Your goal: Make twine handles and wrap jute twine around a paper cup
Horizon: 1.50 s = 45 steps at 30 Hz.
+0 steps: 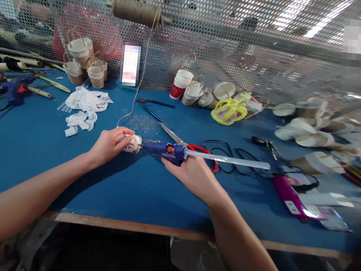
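Note:
Over the blue table, my left hand [112, 144] is closed round a small paper cup [133, 144] lying on its side, its end facing right. My right hand [193, 170] grips a blue hot glue gun [160, 148], whose nozzle points left and meets or nearly meets the cup's end. A long clear glue stick [229, 158] juts from the back of the gun. Twine [136, 91] runs from a spool [136, 11] above down to my left hand. Just behind the gun lie scissors [172, 133] with red handles, partly hidden by the gun and my hand.
Blue-handled pliers [158, 104] lie behind. Twine-wrapped cups [86, 59] and white lace [87, 100] are at left, near another glue gun [18, 89]. Stacked paper cups [181, 84] and a yellow woven piece [230, 110] stand behind. Keys [266, 145] and a purple box [295, 196] lie right.

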Motion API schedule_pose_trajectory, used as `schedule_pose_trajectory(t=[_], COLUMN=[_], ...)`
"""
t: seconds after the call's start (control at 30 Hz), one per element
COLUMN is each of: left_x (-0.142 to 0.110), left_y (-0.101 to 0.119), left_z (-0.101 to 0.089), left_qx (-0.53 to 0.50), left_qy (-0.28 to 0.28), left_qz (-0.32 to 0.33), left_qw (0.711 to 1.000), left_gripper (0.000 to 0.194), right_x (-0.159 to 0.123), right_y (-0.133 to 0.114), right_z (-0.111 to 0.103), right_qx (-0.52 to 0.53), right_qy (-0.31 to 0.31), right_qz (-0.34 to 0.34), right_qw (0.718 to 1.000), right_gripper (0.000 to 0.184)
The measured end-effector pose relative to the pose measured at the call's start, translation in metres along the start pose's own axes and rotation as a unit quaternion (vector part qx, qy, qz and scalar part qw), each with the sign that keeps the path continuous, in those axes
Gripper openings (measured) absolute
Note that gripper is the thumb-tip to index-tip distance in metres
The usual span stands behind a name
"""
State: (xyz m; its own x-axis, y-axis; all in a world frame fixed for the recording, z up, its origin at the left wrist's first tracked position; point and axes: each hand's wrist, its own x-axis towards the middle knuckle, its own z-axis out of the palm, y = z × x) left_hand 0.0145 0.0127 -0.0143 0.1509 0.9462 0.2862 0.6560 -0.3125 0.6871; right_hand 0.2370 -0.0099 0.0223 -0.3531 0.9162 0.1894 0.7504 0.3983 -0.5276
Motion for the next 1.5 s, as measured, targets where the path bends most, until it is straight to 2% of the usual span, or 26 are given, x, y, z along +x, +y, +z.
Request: schedule_pose_trajectory(t=[0.2,0.5,0.67,1.17,1.37,1.5], left_x=[-0.0003,0.0007,0.0005,0.0009,0.0010,-0.0012], left_y=[-0.0011,0.0004,0.0004,-0.0007,-0.0007,-0.0008], left_z=[0.0005,0.0003,0.0003,0.0000,0.0002,-0.0001], left_qx=[-0.009,-0.007,-0.013,0.001,-0.006,0.000], left_qy=[-0.003,-0.003,-0.001,-0.001,0.003,-0.003], left_qz=[0.014,-0.017,-0.011,-0.014,-0.008,0.009], left_qw=[1.000,1.000,1.000,1.000,1.000,1.000], left_gripper=[0.030,0.031,0.030,0.029,0.029,0.029], right_x=[0.0018,0.0008,0.0014,0.0006,0.0010,0.0006], right_y=[0.0027,0.0000,-0.0003,-0.0019,-0.0027,-0.0007], right_z=[0.0022,0.0000,0.0004,-0.0010,-0.0028,-0.0023], right_qx=[-0.011,-0.003,-0.017,-0.001,-0.017,0.017], right_qy=[0.004,-0.001,0.001,-0.014,-0.030,-0.035], right_qz=[0.022,-0.004,0.013,-0.011,0.026,0.033], right_qw=[1.000,1.000,1.000,1.000,0.999,0.999], right_gripper=[0.017,0.015,0.013,0.011,0.012,0.014])
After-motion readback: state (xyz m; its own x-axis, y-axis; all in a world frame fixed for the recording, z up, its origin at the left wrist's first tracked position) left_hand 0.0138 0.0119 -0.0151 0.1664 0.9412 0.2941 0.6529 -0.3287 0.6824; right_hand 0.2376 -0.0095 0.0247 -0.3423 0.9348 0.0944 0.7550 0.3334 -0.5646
